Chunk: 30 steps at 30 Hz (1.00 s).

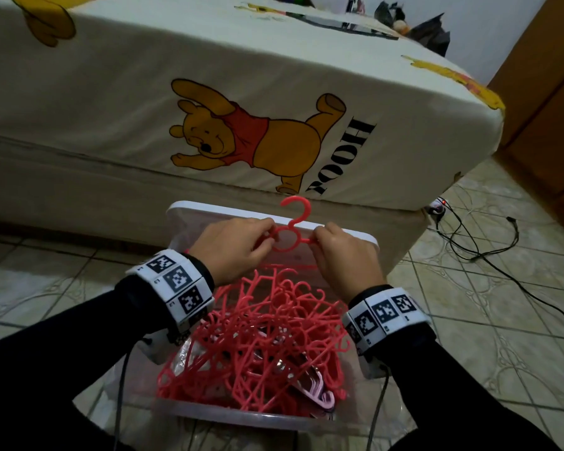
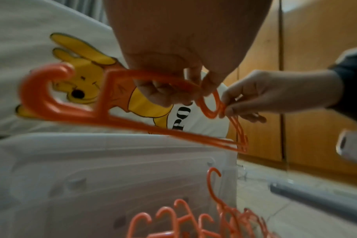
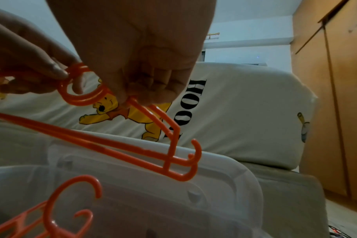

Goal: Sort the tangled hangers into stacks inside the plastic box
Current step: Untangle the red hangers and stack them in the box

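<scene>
A coral plastic hanger, perhaps two laid together, hangs above the far end of the clear plastic box. My left hand pinches its left shoulder beside the centre ring. My right hand pinches the right shoulder. The hook points up and away from me. In the left wrist view my left hand grips the hanger; the right hand holds the ring side. From the right wrist, my right hand holds the hanger. A tangled pile of coral hangers fills the box.
The white box lid leans behind the box against a bed with a cartoon bear sheet. A few pale pink hangers lie at the box's front right. Black cables run over the tiled floor, with a wooden wardrobe on the right.
</scene>
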Tool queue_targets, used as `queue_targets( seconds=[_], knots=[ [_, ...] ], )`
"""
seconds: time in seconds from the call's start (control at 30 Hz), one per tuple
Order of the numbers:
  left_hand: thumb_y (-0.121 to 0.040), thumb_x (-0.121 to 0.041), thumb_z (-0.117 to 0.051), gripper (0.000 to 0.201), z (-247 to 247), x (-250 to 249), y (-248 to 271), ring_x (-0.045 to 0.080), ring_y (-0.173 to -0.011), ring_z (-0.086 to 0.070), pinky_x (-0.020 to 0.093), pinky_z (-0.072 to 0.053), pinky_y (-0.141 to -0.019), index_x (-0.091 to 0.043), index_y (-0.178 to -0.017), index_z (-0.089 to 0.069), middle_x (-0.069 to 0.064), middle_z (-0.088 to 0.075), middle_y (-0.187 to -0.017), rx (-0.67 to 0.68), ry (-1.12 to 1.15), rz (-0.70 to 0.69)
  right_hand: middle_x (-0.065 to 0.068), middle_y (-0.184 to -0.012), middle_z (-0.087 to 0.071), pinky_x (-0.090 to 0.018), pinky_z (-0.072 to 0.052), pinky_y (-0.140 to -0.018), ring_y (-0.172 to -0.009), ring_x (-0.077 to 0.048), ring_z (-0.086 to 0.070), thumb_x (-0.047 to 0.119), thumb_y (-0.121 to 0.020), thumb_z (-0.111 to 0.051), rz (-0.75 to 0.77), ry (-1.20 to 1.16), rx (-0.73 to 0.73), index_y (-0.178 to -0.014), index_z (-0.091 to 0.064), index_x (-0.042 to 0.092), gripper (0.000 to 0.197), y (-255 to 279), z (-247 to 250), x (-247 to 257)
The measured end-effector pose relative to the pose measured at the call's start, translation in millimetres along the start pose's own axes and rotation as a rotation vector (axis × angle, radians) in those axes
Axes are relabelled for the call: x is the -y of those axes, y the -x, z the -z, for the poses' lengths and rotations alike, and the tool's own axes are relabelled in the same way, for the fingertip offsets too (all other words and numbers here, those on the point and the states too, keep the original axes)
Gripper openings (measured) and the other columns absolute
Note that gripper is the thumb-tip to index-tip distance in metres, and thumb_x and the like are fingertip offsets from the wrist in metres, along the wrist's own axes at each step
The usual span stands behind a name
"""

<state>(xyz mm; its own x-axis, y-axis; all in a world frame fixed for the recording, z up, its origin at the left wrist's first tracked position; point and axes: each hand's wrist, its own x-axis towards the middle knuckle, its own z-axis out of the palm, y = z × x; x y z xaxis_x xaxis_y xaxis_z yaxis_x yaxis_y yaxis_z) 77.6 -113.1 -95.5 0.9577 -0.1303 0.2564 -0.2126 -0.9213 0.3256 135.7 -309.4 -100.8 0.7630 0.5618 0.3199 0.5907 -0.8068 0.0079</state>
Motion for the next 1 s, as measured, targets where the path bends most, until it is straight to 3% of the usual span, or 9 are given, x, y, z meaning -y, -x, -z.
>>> queue_targets(
  seconds=[0.17, 0.27, 0.33, 0.43, 0.53, 0.7, 0.8, 0.9, 1.0],
  knots=[
    [-0.097, -0.048, -0.034, 0.023, -4.1, 2.9, -2.4, 0.022, -0.080, -0.059, 0.032, -0.034, -0.058, -0.026, -0.089, -0.036, -0.005, -0.055, -0.082, -0.039, -0.183, 0.058, 0.000, -0.093, -0.062, -0.028, -0.036, -0.058, -0.076, -0.023, -0.062, 0.025, -0.095, -0.049, -0.050, -0.240, 0.011, -0.109, -0.049, 0.017, 0.016, 0.9, 0.6, 8.0],
    [-0.096, -0.039, -0.038, 0.020, 1.8, 11.4, -8.3, 0.029, -0.079, -0.061, 0.033, -0.031, -0.056, -0.020, -0.095, -0.043, 0.003, -0.062, -0.081, -0.080, -0.241, 0.149, 0.003, -0.079, -0.061, -0.027, -0.037, -0.057, -0.069, -0.021, -0.060, 0.020, -0.090, -0.053, -0.109, -0.319, 0.030, -0.103, -0.041, 0.021, 0.017, 1.2, 0.0, 7.4],
    [-0.094, -0.037, -0.042, 0.021, 7.3, 17.5, -11.1, 0.032, -0.074, -0.061, 0.033, -0.030, -0.055, -0.018, -0.102, -0.048, 0.004, -0.059, -0.073, -0.112, -0.291, 0.177, 0.003, -0.081, -0.061, -0.027, -0.036, -0.058, -0.072, -0.022, -0.060, 0.020, -0.089, -0.052, -0.109, -0.275, 0.080, -0.096, -0.042, 0.023, 0.013, 1.4, -5.6, 4.6],
    [-0.093, -0.036, -0.043, 0.019, 15.9, 25.5, -13.4, 0.032, -0.066, -0.053, 0.033, -0.030, -0.055, -0.018, -0.097, -0.048, 0.002, -0.047, -0.067, -0.141, -0.290, 0.215, -0.001, -0.097, -0.065, -0.029, -0.041, -0.065, -0.088, -0.025, -0.063, 0.022, -0.088, -0.052, -0.111, -0.199, 0.245, -0.101, -0.049, 0.021, 0.014, 3.7, -25.7, 0.9],
    [-0.094, -0.037, -0.041, 0.019, 21.0, 34.5, -14.3, 0.027, -0.063, -0.044, 0.033, -0.031, -0.058, -0.020, -0.090, -0.048, 0.003, -0.048, -0.069, -0.156, -0.243, 0.273, -0.007, -0.110, -0.064, -0.037, -0.048, -0.079, -0.100, -0.027, -0.062, 0.026, -0.091, -0.051, -0.142, -0.139, 0.490, -0.111, -0.053, 0.017, 0.022, 8.7, -54.5, -0.3],
    [-0.094, -0.038, -0.041, 0.021, 20.3, 39.9, -12.6, 0.026, -0.066, -0.043, 0.033, -0.031, -0.060, -0.020, -0.091, -0.051, 0.003, -0.050, -0.073, -0.124, -0.216, 0.325, -0.015, -0.119, -0.060, -0.043, -0.045, -0.088, -0.107, -0.035, -0.059, 0.028, -0.092, -0.043, -0.140, -0.102, 0.742, -0.117, -0.048, 0.015, 0.028, 23.7, -81.7, 2.0],
    [-0.094, -0.038, -0.041, 0.019, 21.1, 41.2, -12.0, 0.025, -0.066, -0.043, 0.033, -0.029, -0.060, -0.022, -0.085, -0.046, 0.002, -0.051, -0.072, -0.110, -0.205, 0.329, -0.015, -0.121, -0.059, -0.042, -0.042, -0.090, -0.110, -0.035, -0.057, 0.026, -0.095, -0.040, -0.076, -0.071, 0.733, -0.117, -0.048, 0.013, 0.027, 25.2, -83.4, 6.1],
    [-0.095, -0.038, -0.041, 0.018, 22.0, 42.0, -12.1, 0.025, -0.065, -0.043, 0.033, -0.029, -0.060, -0.023, -0.084, -0.045, 0.001, -0.051, -0.071, -0.110, -0.199, 0.333, -0.010, -0.119, -0.062, -0.041, -0.041, -0.092, -0.111, -0.031, -0.058, 0.024, -0.097, -0.039, -0.021, -0.118, 0.682, -0.117, -0.053, 0.020, 0.026, 21.0, -77.0, 10.7],
    [-0.095, -0.037, -0.041, 0.020, 23.6, 41.5, -13.1, 0.029, -0.070, -0.049, 0.033, -0.030, -0.061, -0.021, -0.087, -0.049, 0.003, -0.052, -0.075, -0.123, -0.199, 0.335, -0.009, -0.114, -0.063, -0.036, -0.045, -0.087, -0.106, -0.029, -0.059, 0.021, -0.093, -0.045, 0.020, -0.202, 0.595, -0.111, -0.058, 0.022, 0.023, 14.8, -65.1, 15.4]
  ],
)
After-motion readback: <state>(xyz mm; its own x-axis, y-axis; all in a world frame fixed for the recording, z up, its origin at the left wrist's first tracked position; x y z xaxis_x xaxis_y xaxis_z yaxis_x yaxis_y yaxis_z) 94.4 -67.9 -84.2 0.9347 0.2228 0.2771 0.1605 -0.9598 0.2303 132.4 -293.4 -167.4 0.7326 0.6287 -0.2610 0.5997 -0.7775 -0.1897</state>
